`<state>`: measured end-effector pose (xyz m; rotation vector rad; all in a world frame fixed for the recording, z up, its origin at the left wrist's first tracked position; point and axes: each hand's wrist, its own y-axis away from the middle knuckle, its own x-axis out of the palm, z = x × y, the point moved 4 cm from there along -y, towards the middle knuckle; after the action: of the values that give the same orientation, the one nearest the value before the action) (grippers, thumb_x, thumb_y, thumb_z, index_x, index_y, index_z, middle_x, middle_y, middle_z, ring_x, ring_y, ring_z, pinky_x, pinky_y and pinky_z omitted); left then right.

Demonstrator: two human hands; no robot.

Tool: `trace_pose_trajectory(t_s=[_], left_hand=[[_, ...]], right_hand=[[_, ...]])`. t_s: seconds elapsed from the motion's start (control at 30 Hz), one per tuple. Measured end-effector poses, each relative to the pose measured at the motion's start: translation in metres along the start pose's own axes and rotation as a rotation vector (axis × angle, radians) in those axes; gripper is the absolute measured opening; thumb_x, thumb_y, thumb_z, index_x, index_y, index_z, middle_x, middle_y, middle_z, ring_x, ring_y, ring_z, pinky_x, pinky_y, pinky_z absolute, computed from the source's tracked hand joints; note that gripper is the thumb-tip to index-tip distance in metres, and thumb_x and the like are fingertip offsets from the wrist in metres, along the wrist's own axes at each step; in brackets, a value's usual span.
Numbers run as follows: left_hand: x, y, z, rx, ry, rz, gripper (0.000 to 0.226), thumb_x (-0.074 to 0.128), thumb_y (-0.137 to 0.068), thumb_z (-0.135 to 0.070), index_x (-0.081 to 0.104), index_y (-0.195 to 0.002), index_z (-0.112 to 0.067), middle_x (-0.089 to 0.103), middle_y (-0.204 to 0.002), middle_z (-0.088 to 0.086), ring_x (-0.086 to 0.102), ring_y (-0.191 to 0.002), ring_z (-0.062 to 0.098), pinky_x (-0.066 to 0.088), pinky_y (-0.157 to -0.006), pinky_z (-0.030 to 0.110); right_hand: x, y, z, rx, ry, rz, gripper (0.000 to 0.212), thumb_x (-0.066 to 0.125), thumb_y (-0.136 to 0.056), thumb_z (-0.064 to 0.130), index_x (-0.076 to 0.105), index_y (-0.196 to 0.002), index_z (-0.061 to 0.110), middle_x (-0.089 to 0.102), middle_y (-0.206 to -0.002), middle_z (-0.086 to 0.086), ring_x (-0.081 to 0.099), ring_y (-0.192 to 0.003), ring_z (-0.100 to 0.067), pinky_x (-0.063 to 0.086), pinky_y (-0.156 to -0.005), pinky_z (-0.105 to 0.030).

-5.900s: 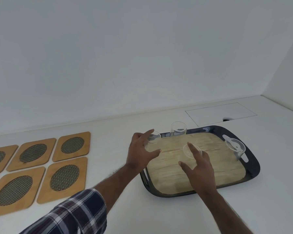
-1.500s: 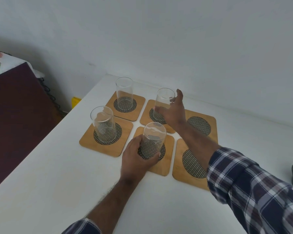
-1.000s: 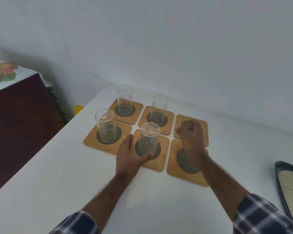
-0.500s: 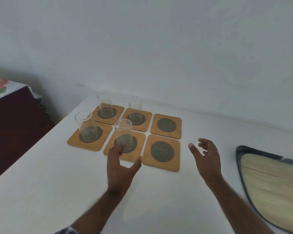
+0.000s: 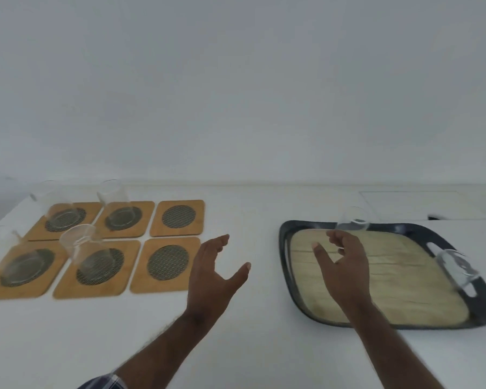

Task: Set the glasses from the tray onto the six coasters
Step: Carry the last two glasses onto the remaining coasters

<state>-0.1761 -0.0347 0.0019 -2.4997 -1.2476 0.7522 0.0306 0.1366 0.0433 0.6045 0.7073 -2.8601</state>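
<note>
Left hand (image 5: 212,279) spread, empty, above white table (image 5: 250,346). Right hand (image 5: 341,265) loosely open, empty, over dark oval tray (image 5: 285,265); two clear glasses (image 5: 351,220) remain there, four on wooden coasters (image 5: 177,217).

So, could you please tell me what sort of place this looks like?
Probably a home kitchen or dining counter: a white countertop against a plain wall, bamboo coasters holding clear glasses, and a dark serving tray.

I see six coasters (image 5: 177,217) on the white desk (image 5: 250,332), four carrying glasses (image 5: 80,248). My left hand (image 5: 213,279) hovers open between them and the tray (image 5: 285,248); my right hand (image 5: 343,265), open, is over the tray, where two blurred glasses (image 5: 458,269) seem to stand.
</note>
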Motion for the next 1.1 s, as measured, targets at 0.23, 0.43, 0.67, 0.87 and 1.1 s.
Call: trace_pose_trajectory(t_s=[0.23,0.43,0.67,0.87,1.1], left_hand=[[0.079,-0.007,-0.037,0.062,-0.015,0.15,0.067,0.085,-0.075,-0.037,0.057,-0.136,-0.034,0.057,-0.13,-0.021,0.056,-0.122,0.011,0.048,-0.103,0.035],[0.133,-0.011,-0.065,0.098,-0.011,0.22,0.067,0.078,-0.076,-0.044,0.055,-0.139,-0.036,0.05,-0.127,-0.031,0.048,-0.123,-0.005,0.04,-0.1,0.017],[0.174,-0.016,-0.08,0.076,-0.03,0.218,0.066,0.083,-0.078,-0.036,0.056,-0.138,-0.037,0.051,-0.128,-0.027,0.046,-0.124,-0.011,0.036,-0.1,0.012],[0.198,-0.025,-0.082,0.075,-0.069,0.26,0.066,0.079,-0.079,-0.044,0.051,-0.139,-0.043,0.05,-0.125,-0.028,0.047,-0.123,-0.006,0.036,-0.097,0.011],[0.239,-0.051,-0.091,0.105,-0.187,0.398,0.079,0.068,-0.077,-0.062,0.032,-0.146,-0.052,0.038,-0.139,-0.022,0.038,-0.125,-0.006,0.036,-0.096,0.016]], right_hand=[[-0.086,-0.031,-0.037,-0.049,0.24,-0.142,0.029,0.072,-0.08,0.025,0.063,-0.107,0.016,0.058,-0.107,0.004,0.047,-0.111,-0.019,0.036,-0.095,-0.033],[-0.147,-0.054,-0.07,-0.071,0.494,-0.291,0.041,0.074,-0.075,0.025,0.06,-0.112,0.016,0.057,-0.113,-0.006,0.043,-0.117,-0.029,0.033,-0.096,-0.048],[-0.167,-0.068,-0.135,0.258,0.657,-0.048,0.069,0.067,-0.078,0.045,0.044,-0.138,0.022,0.037,-0.144,-0.011,0.03,-0.131,-0.036,0.026,-0.104,-0.054],[-0.164,-0.066,-0.153,0.194,0.508,0.034,0.068,0.071,-0.079,0.032,0.043,-0.14,0.023,0.037,-0.141,-0.009,0.041,-0.125,-0.033,0.042,-0.096,-0.046],[-0.154,-0.061,-0.153,0.099,0.4,0.086,0.072,0.073,-0.079,0.038,0.039,-0.142,0.029,0.035,-0.144,0.0,0.041,-0.128,-0.021,0.047,-0.093,-0.041]])
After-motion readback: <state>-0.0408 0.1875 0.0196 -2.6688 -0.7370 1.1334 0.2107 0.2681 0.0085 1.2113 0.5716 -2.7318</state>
